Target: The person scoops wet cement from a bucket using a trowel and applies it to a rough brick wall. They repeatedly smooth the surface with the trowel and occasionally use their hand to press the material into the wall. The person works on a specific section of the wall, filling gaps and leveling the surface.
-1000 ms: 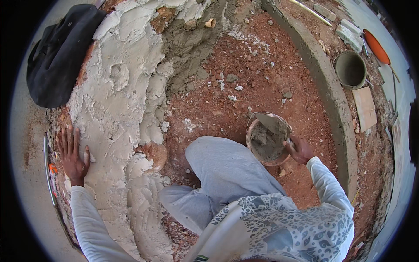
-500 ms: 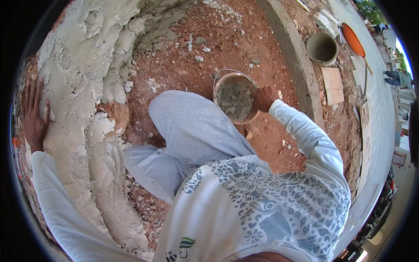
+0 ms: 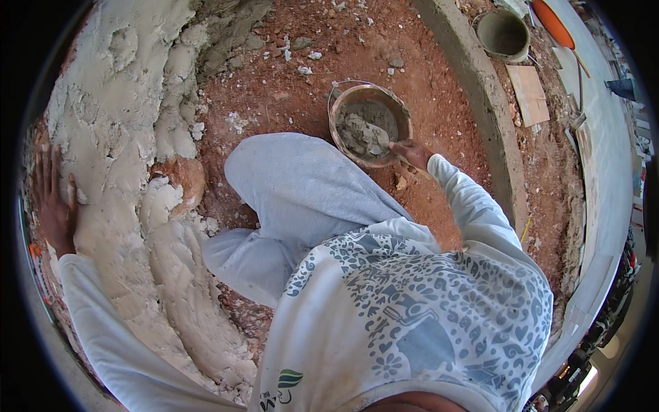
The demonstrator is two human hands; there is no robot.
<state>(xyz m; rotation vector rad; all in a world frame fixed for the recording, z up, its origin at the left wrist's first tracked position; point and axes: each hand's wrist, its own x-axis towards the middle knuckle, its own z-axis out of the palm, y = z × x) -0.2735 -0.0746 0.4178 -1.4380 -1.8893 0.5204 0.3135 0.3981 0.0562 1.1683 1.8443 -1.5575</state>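
Right hand has the trowel gripped by its handle, blade in the grey mortar inside the bucket, just ahead and left of that fist! Left hand, holding nothing, lies flat, fingers stretched, along the pale plaster. Farther ahead, right of the right hand: concrete curb, flat board, second bucket.

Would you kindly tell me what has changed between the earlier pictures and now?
The trowel, its blade bare across the far side of the bucket a second ago, has moved nearer the person and now carries grey mortar. The right hand holds it, as before; nothing was visibly let go. The left hand stays flat on the pale plaster.
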